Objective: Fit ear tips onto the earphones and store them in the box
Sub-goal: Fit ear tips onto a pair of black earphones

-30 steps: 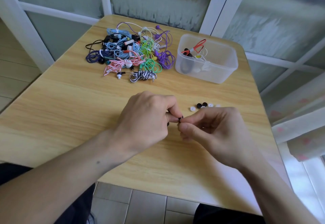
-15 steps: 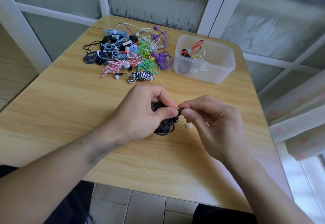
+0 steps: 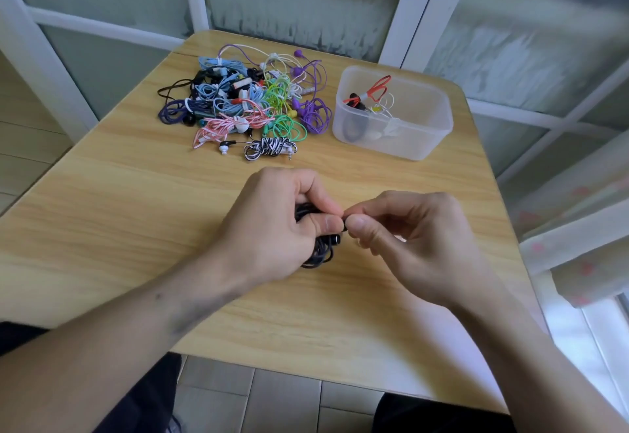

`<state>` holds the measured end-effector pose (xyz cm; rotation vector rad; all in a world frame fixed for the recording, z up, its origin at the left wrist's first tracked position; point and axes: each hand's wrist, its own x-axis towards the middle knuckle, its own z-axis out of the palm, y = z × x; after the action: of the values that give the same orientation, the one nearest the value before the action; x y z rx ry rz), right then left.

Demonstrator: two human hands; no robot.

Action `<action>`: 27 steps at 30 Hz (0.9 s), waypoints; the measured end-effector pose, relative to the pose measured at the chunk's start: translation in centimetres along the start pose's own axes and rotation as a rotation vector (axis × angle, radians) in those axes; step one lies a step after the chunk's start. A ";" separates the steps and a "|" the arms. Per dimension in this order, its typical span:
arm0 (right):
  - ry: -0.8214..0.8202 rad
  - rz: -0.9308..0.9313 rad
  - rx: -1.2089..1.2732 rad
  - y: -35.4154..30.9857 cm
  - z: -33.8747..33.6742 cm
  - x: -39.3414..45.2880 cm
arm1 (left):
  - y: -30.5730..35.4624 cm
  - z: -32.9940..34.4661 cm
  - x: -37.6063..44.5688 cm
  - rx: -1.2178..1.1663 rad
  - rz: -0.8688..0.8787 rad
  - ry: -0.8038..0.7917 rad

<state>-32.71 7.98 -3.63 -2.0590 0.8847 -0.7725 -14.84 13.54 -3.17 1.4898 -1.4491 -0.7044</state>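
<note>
L hand (image 3: 272, 228) fingers grip black earphones (image 3: 320, 250), bud pointing right; R hand (image 3: 408, 238) pinches its tip.

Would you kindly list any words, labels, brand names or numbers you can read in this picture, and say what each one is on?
No readable text anywhere in this view.
Clear plastic box: no label or marking visible on it.
Pile of bundled earphones: no legible print; any marks on plugs or casings are too small to tell.
Black earphones gripped by the left hand, with the right hand pinching at one end: no brand mark visible.
Wooden table: plain grain only.
</note>
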 end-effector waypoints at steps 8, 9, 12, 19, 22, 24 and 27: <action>0.086 0.040 0.082 0.5 1.9 0.0 | -0.7 -0.1 0.1 0.217 0.212 0.126; 0.078 0.038 0.114 0.6 1.9 0.0 | -0.6 -0.2 0.3 0.186 0.180 0.108; 0.055 0.026 0.256 0.7 1.8 0.0 | -0.4 -0.6 0.6 0.072 0.081 0.025; -0.021 -0.004 0.387 0.8 0.4 -0.2 | -0.3 -1.1 0.8 -0.121 -0.062 -0.167; -0.079 -0.014 0.403 0.7 -0.2 -0.3 | -0.3 -1.3 0.9 -0.220 -0.147 -0.257; -0.097 -0.020 0.412 0.6 -0.4 -0.3 | -0.3 -1.3 0.8 -0.281 -0.187 -0.286; -0.096 -0.033 0.419 0.5 -0.6 -0.2 | -0.3 -1.3 0.9 -0.342 -0.225 -0.312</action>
<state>-33.46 7.68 -3.80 -1.7258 0.5780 -0.7942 -13.43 12.94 -2.73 1.3247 -1.3104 -1.3018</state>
